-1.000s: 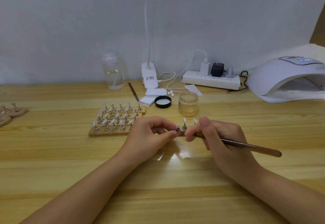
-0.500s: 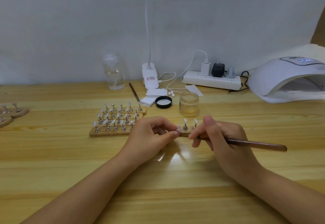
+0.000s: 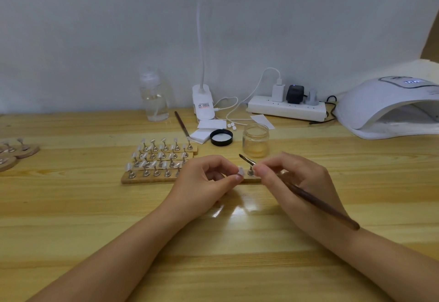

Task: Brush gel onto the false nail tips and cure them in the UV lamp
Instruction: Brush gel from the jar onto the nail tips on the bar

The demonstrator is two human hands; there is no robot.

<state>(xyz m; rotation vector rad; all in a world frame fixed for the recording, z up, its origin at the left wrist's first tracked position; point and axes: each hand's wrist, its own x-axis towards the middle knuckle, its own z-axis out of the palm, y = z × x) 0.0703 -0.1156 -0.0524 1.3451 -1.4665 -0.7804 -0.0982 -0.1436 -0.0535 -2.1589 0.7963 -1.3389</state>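
Note:
My left hand (image 3: 206, 180) pinches the left end of a small wooden strip (image 3: 251, 179) that carries false nail tips on metal pegs; one pale tip (image 3: 241, 171) shows just above my fingertips. My right hand (image 3: 299, 183) grips a dark wooden brush (image 3: 316, 202), bristles pointing up and left above the strip, the handle trailing toward the lower right. An open glass jar of gel (image 3: 255, 140) stands just behind the hands, its black lid (image 3: 221, 137) beside it. The white UV lamp (image 3: 389, 107) sits at the far right with its display lit.
Wooden strips with several nail tips on pegs (image 3: 159, 159) lie left of my hands. Round wooden stands (image 3: 16, 152) sit at the left edge. A clear bottle (image 3: 154, 97), lamp clamp (image 3: 203, 104), second brush (image 3: 182, 125), white pads (image 3: 202, 135) and power strip (image 3: 286, 110) line the back.
My right hand has swung the brush: its tip has risen clear above the strip and the handle end has dropped toward the lower right. The left hand keeps its hold.

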